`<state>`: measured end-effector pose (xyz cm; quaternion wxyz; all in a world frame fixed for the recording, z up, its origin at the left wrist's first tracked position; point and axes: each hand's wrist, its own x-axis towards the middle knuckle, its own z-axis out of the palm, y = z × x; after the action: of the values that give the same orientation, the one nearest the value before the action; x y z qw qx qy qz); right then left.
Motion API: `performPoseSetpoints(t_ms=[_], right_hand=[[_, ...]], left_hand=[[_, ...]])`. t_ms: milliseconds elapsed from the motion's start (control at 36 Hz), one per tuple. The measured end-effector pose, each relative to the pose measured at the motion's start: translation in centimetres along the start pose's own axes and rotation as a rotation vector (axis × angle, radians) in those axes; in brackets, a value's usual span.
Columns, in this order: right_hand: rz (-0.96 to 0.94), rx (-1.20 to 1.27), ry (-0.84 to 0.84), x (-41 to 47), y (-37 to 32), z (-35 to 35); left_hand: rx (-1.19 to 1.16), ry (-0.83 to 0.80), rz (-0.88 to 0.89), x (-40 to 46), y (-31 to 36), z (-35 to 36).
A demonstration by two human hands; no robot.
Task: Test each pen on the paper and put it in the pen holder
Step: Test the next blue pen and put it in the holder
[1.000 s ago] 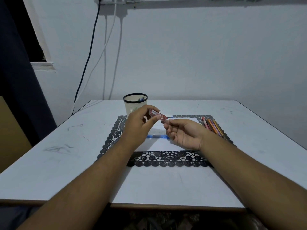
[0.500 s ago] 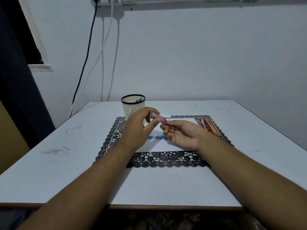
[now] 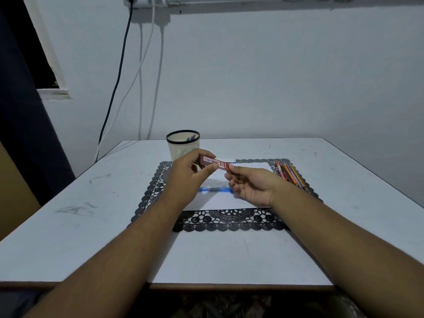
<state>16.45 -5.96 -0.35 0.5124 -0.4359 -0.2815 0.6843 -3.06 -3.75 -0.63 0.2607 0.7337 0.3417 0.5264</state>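
Note:
Both hands hold a small red lead case (image 3: 214, 162) above the white paper (image 3: 229, 198). My left hand (image 3: 188, 173) pinches its left end between thumb and fingers. My right hand (image 3: 250, 183), palm up, pinches its right end. A blue pen (image 3: 214, 189) lies on the paper below the hands. The cream pen holder (image 3: 182, 145) with a black rim stands behind my left hand, with blue pens inside. Several colored pencils (image 3: 290, 173) lie at the right edge of the mat.
The paper lies on a black lace placemat (image 3: 229, 220) on a white table (image 3: 91, 203). Cables (image 3: 119, 76) hang down the wall behind the table at the left. A dark curtain (image 3: 20, 125) stands at the far left.
The hands keep their hold on the red case with almost no movement. The view has shifted slightly.

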Motion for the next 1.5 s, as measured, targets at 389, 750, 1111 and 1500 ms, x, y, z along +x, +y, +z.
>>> performPoseSetpoints(t_ms=[389, 750, 1111, 1500], right_hand=[[-0.064, 0.003, -0.021, -0.3, 0.0, 0.4], [-0.569, -0.464, 0.186, -0.4, 0.0, 0.3], [-0.806, -0.625, 0.300, -0.4, -0.8, -0.2], [-0.085, 0.073, 0.008, -0.2, 0.2, 1.0]], left_hand=[[0.151, -0.025, 0.152, 0.2, -0.2, -0.6], [0.326, -0.133, 0.026, 0.4, -1.7, -0.1], [0.302, -0.116, 0.024, 0.5, -1.8, 0.0], [0.035, -0.046, 0.120, -0.1, -0.7, 0.1]])
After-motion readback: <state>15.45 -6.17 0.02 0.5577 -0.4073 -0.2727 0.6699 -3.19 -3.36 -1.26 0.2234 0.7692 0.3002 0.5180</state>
